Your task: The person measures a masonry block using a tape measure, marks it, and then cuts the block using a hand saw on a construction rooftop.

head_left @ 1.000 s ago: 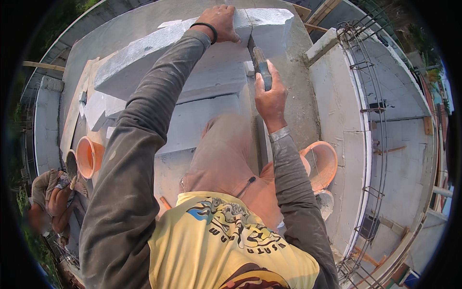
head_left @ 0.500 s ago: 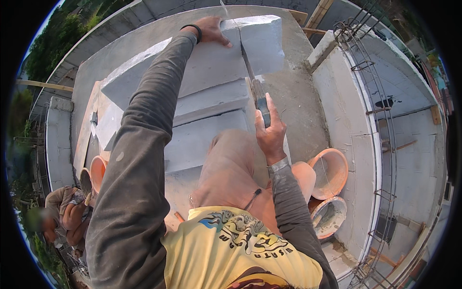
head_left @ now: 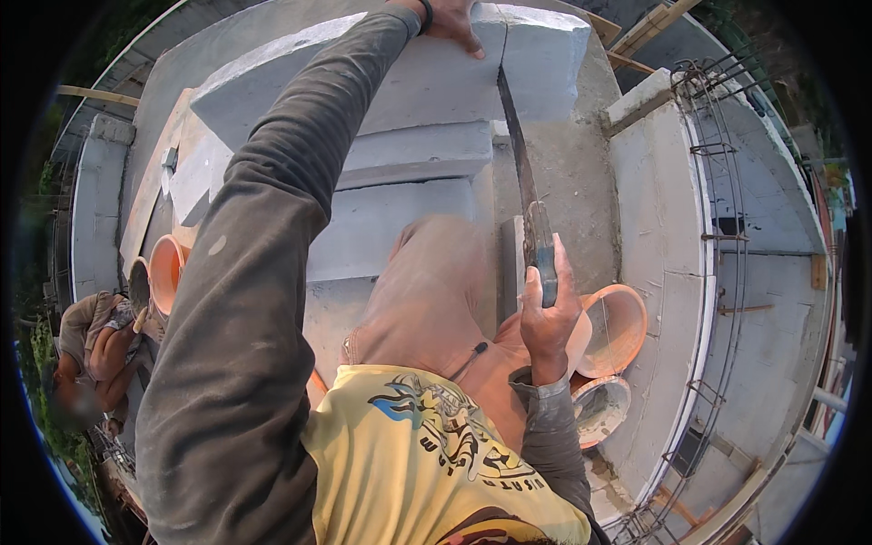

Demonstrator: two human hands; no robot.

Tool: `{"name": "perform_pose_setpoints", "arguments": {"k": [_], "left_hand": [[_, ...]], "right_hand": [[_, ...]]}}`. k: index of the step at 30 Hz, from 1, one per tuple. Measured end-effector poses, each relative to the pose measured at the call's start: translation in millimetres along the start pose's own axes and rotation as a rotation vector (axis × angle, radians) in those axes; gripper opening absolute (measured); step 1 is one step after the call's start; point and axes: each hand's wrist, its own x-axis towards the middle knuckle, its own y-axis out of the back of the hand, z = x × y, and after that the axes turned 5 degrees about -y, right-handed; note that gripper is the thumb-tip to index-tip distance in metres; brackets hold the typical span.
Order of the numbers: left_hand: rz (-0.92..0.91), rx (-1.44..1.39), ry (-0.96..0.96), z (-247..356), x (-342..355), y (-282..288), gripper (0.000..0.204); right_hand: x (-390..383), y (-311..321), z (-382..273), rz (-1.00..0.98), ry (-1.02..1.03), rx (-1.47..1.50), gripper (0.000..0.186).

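A long pale grey lightweight concrete block [head_left: 372, 89] lies crosswise on top of other similar blocks [head_left: 395, 227]. My left hand [head_left: 454, 27] grips its upper edge, thumb over the near face and the other fingers partly cut off by the frame. Just right of that thumb, a narrow cut runs down from the block's top edge. A hand saw [head_left: 518, 150] has its blade tip in this cut. Closed around the saw's dark handle, my right hand [head_left: 551, 318] is drawn back towards my right thigh. The block's right end overhangs the stack.
Two orange buckets [head_left: 633, 331] [head_left: 604, 413] stand by my right leg, beside a low block wall [head_left: 649, 363] with steel rebar [head_left: 718, 182] along it. More buckets [head_left: 167, 272] and a crouching person [head_left: 95, 341] are at left. Boards [head_left: 150, 195] lie left of the stack.
My right hand has pulled the saw back towards me, baring more of the blade. My left hand stays on the block. The view has shifted, so the block appears higher and further right.
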Motion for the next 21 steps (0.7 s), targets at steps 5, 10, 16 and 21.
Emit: {"name": "perform_pose_setpoints", "arguments": {"k": [5,10,16,21], "left_hand": [[0.147,0.019,0.003,25.9,8.7,-6.9,0.094],[-0.037,-0.072,0.026,-2.7,-2.3,4.1,0.094],[-0.010,0.020,0.109,-0.4,8.1,-3.5,0.092],[-0.086,-0.065,0.040,-10.0,15.3,10.6,0.097]], "right_hand": [[158.6,-41.0,-32.7,0.032,0.057,-0.075,0.051],[51.1,-28.6,-6.0,0.003,-0.059,0.022,0.047],[87.3,-32.4,-15.8,0.038,0.092,-0.040,0.046],[124.4,-46.4,-13.9,-0.064,-0.123,-0.037,0.049]]}}
